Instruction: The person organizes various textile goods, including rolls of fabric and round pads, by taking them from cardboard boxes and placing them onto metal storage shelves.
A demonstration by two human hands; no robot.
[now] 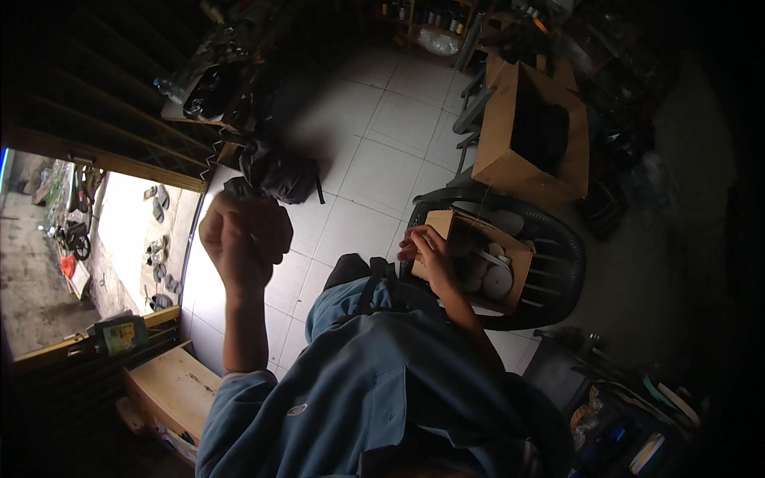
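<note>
My left hand point(245, 239) is raised at the left over the tiled floor, its fingers curled into a fist. Whether anything is inside that fist is hidden. Lower and to the right, my right hand point(428, 251) hangs at the left edge of an open cardboard box point(514, 253). Its fingers are loosely bent and somewhat apart, with nothing visible in them. Several pale, round-ended pieces point(500, 280) lie inside the box, too dim to name. The box sits on the seat of a dark plastic chair point(570, 267).
A larger open cardboard box point(496, 155) stands beyond the chair. Black bags point(279, 171) lie on the floor ahead. To the left, a doorway leads out to sandals point(159, 203). A wooden box point(179, 386) is at the lower left, and cluttered items point(617, 422) fill the lower right.
</note>
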